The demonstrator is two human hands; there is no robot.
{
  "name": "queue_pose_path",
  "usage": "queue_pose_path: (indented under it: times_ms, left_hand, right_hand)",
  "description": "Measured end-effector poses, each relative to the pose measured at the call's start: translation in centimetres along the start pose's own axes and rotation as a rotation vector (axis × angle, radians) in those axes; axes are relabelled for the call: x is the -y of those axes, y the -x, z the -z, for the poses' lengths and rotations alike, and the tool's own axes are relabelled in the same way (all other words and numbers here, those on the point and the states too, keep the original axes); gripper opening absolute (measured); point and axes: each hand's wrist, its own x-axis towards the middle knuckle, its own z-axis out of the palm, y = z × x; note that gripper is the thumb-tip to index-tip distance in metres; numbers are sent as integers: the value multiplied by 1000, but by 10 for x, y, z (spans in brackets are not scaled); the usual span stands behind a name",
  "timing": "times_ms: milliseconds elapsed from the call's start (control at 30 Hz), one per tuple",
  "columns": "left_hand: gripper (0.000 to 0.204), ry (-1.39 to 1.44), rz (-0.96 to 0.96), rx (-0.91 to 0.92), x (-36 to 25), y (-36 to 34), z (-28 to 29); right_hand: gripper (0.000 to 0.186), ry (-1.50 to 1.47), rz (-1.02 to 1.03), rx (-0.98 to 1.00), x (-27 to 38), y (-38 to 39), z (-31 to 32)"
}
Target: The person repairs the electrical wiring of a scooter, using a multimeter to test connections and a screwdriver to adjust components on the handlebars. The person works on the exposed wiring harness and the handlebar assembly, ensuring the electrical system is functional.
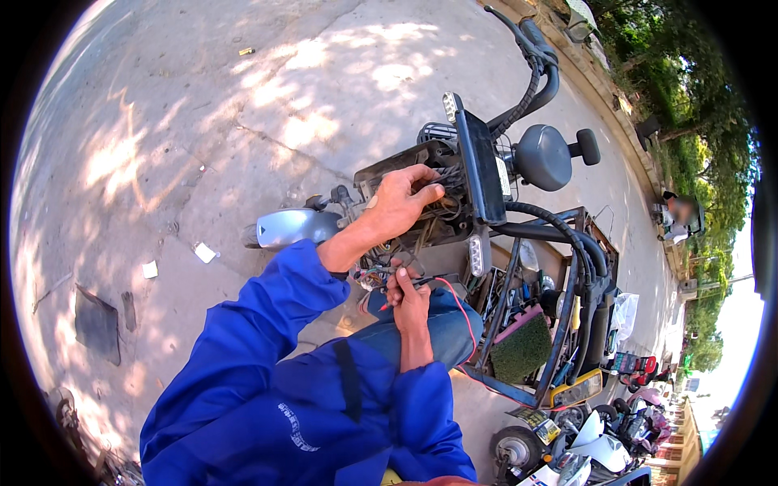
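Note:
My left hand (397, 198), in a blue sleeve, reaches into the open front housing (378, 166) of an electric scooter, its fingers curled on a dark wire bundle (450, 182) beside a black upright panel (480, 162). Lower down, my right hand (409, 300) is closed around a black meter probe (421, 282) with red and black leads, next to tangled wires with connectors (373, 271). A red lead (468, 324) runs down toward a yellow multimeter (575, 389) on a metal frame. A silver front fender (284, 229) is left of my left hand.
A tool-filled cart frame (535, 397) stands at right, with a green mat (523, 352). Handlebars (535, 57) and a round seat-like pad (541, 158) rise above. Parked scooters (608, 441) are lower right, a seated person (677, 219) far right, a dark sheet (97, 328) on the ground left.

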Motion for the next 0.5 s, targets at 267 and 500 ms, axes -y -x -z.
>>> queue_pose_path:
  times_ms: [267,500]
  left_hand:
    - [34,150,76,3,6,-1,2]
    - [73,-44,-262,-109,-19,16,-2]
  right_hand:
    - [35,-38,-4,25,3,2,-1]
    - [35,-71,-12,1,3,5,-4]
